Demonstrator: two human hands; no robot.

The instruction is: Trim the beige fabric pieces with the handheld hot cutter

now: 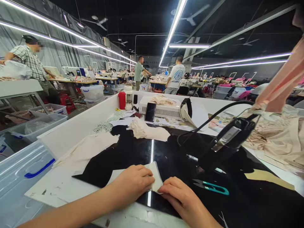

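A small cream fabric piece [155, 171] lies on the glossy black work surface in front of me. My left hand [133, 183] rests over it with curled fingers pressed together, gripping it against the surface. Its thumb is hidden. At the near right corner of the fabric, my right hand [181, 198] pinches the edge between thumb and fingertips. Teal thread snips [211, 186] lie to the right of my right hand. Beyond the hands sits a stack of cut cream fabric pieces [148, 130], with a larger cream fabric pile [89, 148] at the left.
A black electric cutting tool [232, 134] with a cable stands at right, beside heaped beige fabric [277, 136]. A phone [150, 112] leans on a white box [161, 107] at the back. A white partition [78, 126] borders the table; a plastic bin [23, 174] stands left. Several people work beyond.
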